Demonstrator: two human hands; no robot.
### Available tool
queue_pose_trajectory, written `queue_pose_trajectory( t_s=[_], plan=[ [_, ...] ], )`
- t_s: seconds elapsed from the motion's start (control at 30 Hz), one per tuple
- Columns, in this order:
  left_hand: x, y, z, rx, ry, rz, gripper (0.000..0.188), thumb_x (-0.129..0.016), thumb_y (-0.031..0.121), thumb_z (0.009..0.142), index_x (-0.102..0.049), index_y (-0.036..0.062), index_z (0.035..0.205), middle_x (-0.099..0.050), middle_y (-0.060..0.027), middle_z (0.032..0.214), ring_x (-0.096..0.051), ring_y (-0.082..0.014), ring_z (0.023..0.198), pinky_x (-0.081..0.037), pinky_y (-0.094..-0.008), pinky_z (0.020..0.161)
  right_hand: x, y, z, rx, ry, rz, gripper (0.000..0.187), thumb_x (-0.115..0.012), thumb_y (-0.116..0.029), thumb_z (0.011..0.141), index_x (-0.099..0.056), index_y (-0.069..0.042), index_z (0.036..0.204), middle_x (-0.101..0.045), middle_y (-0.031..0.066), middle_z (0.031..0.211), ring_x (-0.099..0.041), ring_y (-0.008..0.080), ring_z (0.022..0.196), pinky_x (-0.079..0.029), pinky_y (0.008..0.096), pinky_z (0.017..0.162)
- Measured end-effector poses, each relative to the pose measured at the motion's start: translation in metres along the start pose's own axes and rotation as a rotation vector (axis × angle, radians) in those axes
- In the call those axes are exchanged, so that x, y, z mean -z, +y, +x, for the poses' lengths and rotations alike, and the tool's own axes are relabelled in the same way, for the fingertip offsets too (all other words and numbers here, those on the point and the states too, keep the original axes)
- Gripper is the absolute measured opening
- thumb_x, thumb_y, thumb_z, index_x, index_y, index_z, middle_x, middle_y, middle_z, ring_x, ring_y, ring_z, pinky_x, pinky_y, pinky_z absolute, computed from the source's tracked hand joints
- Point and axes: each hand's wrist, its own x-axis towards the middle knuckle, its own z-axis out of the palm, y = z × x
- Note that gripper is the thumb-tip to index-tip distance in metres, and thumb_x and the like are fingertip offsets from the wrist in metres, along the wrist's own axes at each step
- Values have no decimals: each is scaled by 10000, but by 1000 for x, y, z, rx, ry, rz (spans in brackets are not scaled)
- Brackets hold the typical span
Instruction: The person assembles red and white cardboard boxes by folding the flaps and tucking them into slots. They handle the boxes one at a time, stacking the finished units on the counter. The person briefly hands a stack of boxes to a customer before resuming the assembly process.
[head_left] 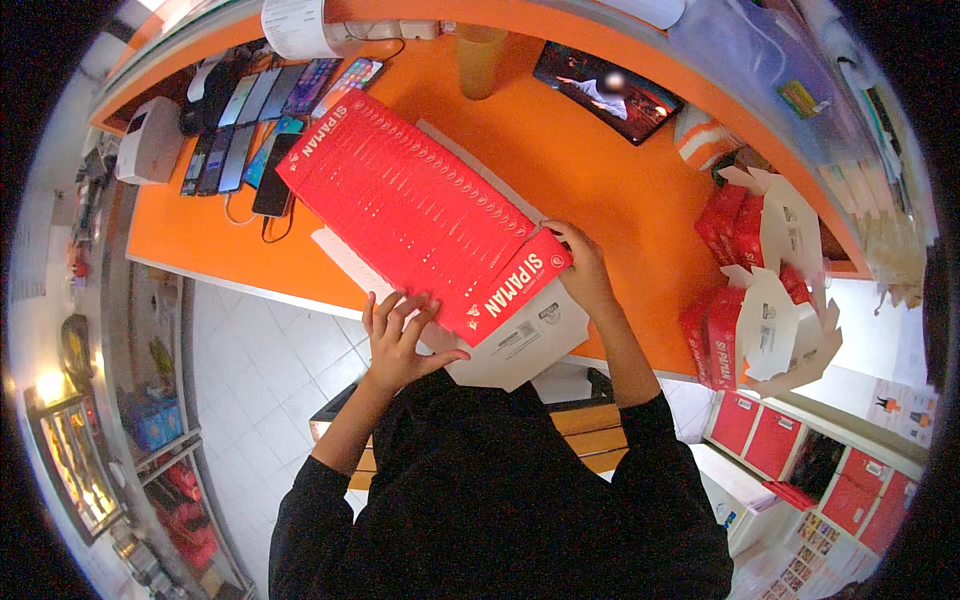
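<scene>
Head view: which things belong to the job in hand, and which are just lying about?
In the job:
overlapping red cartons, touched by left hand and right hand
probably the red-and-white boxes at right, similarly coloured

Lying about:
phones
lit screen
cup
white device

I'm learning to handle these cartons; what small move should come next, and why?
Perhaps ease the nearest red carton off the fanned stack: a gap shows behind its right end, near the right hand, while the left hand touches the stack.
</scene>
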Motion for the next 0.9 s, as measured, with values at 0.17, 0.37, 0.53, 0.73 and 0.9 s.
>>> queue_pose_trajectory(
  t_s=[0.17,0.37,0.53,0.73,0.9],
  plan=[
    [-9,8,10,40,-16,-174,843,-842,538,533,-464,75,1128,-416,-148,1400,-244,-397,1377,-173,-630,1081,4,-4,2,-10,-103,26,503,-680,5,754,-516,-56,1226,-590,126,1173,-611,245,1016,-523,351,826],
    [0,9,12,45,-64,-122,771,-840,442,597,-444,60,1136,-430,-154,1394,-291,-412,1352,-263,-584,1074,37,-1,11,-169,-405,244,561,-739,2,712,-534,-74,1228,-571,64,1195,-602,167,993,-546,299,770],
    [6,12,17,70,-85,-199,824,-833,426,611,-456,45,1237,-451,-146,1378,-311,-393,1346,-296,-515,1086,42,15,16,-113,-504,289,651,-764,15,689,-519,-90,1283,-546,62,1197,-582,167,1014,-548,275,743],
    [9,12,16,53,-116,-162,824,-827,428,608,-499,41,1257,-466,-127,1365,-336,-376,1333,-318,-481,1082,41,20,19,-112,-632,258,714,-725,-5,752,-432,-135,1389,-463,62,1260,-531,175,1068,-499,275,852],
    [9,14,20,47,-102,-147,817,-834,423,595,-512,43,1244,-481,-120,1350,-355,-367,1321,-330,-476,1074,37,37,16,-82,-634,300,666,-678,-10,803,-416,-141,1402,-457,63,1227,-518,183,1070,-476,282,863]
  ],
)
